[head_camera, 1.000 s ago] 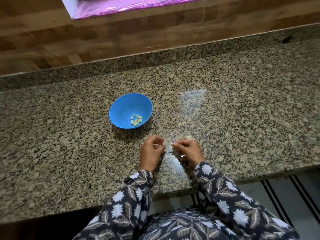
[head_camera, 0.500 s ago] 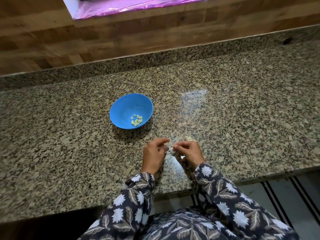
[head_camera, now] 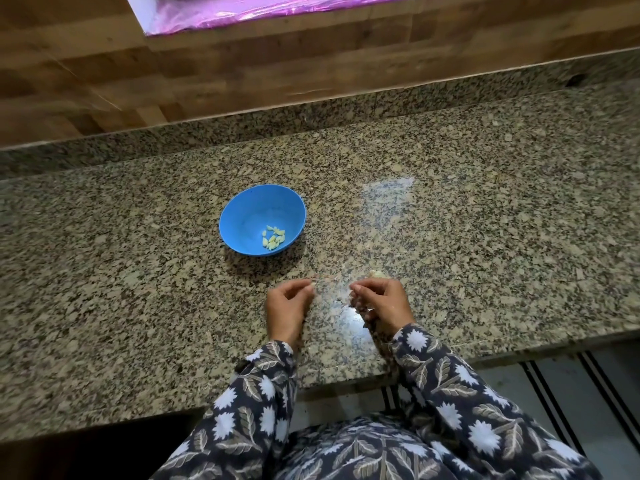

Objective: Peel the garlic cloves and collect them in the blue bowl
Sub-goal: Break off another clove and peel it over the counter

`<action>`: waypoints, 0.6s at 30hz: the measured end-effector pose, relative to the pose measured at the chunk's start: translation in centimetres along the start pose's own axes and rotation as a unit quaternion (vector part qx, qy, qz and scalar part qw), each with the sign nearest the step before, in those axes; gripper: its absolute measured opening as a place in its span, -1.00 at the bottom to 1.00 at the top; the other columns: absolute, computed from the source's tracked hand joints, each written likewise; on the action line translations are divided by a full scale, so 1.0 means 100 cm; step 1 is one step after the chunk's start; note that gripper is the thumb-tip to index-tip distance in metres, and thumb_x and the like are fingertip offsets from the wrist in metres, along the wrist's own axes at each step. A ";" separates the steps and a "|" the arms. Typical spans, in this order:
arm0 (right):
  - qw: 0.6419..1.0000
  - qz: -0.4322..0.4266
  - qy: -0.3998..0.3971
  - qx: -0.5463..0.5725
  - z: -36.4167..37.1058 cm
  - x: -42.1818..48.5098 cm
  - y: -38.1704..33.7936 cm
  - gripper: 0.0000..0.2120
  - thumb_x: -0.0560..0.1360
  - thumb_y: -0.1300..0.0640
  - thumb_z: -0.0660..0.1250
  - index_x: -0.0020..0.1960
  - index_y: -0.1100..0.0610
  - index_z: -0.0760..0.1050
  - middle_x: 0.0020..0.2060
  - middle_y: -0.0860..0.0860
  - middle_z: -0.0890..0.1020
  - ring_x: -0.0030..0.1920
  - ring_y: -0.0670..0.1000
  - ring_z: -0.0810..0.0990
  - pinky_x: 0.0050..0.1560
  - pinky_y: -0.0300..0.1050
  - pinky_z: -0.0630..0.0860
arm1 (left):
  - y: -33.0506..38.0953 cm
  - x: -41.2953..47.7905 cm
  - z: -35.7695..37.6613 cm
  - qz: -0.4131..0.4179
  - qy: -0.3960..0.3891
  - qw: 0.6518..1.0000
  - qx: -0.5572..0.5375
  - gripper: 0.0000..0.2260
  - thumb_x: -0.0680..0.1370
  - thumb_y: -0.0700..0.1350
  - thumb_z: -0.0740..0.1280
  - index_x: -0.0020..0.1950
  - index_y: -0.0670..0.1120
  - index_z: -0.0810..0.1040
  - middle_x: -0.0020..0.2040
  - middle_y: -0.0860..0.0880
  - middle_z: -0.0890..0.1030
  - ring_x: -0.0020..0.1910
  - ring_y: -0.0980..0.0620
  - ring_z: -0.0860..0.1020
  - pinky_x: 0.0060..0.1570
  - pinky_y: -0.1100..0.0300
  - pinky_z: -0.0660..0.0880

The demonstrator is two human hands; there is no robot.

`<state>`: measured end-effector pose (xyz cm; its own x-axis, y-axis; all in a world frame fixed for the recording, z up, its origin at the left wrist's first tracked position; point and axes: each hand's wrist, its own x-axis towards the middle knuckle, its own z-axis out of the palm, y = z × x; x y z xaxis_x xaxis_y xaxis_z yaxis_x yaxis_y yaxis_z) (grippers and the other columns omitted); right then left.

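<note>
1. step in hand: peeling, by my reading. your left hand (head_camera: 289, 306) and right hand (head_camera: 381, 301) sit a little apart near the front edge of the counter (head_camera: 485, 220), both with fingers curled.
2. grip, left: thumb and forefinger tips meet in a narrow pinch. whatever is in it, if anything, is too small to tell.
3. grip, right: fingers curl down over some pale flecks. cannot tell whether a clove is held.
4. task's thing: the peeled cloves (head_camera: 273, 238) make a small heap in the bottom of the blue bowl (head_camera: 242, 209), which stands beyond your left hand, clear of it. a pale garlic piece (head_camera: 378, 273) lies on the stone just past your right knuckles.
5. progress: partway, i judge. some cloves are banked, and at least one piece is outside the bowl.
6. next move: strip the skin clean, then carry the clove up and left over the rim before you let go. a small clove could bounce out.
7. surface: speckled polished granite with a glare patch. pale skins and cloves hide easily against it.
8. room: wooden wall (head_camera: 277, 64) behind, pink film (head_camera: 242, 12) at the top, grey striped floor (head_camera: 561, 386) below the edge.
</note>
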<state>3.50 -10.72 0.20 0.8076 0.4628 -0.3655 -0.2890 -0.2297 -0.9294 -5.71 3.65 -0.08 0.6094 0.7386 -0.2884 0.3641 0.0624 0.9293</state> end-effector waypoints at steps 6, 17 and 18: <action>0.979 -0.049 0.093 -0.177 -0.018 -0.004 -0.007 -0.89 0.33 0.11 0.48 -0.17 0.02 0.60 -0.23 -0.09 0.64 -0.20 -0.12 0.60 -0.17 -0.24 0.55 | -0.018 0.010 -0.025 0.096 0.071 0.959 0.257 -0.83 0.51 -0.17 0.37 0.09 -0.10 0.62 0.07 -0.07 0.60 0.04 0.00 0.53 -0.04 0.26 0.46; 0.897 -0.119 0.054 -0.422 -0.027 0.011 0.007 -0.63 0.51 0.08 0.26 0.32 -0.02 0.39 0.37 -0.07 0.37 0.41 -0.01 0.27 0.43 -0.11 -0.01 | -0.003 0.016 0.043 0.236 -0.212 0.864 0.392 -0.52 0.66 0.05 -0.11 0.53 -0.05 -0.17 0.52 0.04 -0.18 0.49 0.19 -0.18 0.46 0.24 -0.19; 0.905 -0.121 0.072 -0.402 -0.029 0.011 0.007 -0.65 0.51 0.10 0.26 0.30 0.00 0.42 0.34 -0.05 0.41 0.38 0.01 0.31 0.44 -0.08 0.04 | -0.002 0.021 0.047 0.245 -0.233 0.846 0.412 -0.52 0.66 0.06 -0.13 0.53 -0.06 -0.18 0.53 0.02 -0.18 0.49 0.16 -0.19 0.48 0.19 -0.19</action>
<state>5.65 -12.90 -0.73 0.8724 0.4799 -0.0930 0.3255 -0.7123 -0.6218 -1.21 2.07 -1.93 0.9710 0.1832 -0.1539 0.2380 -0.8048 0.5437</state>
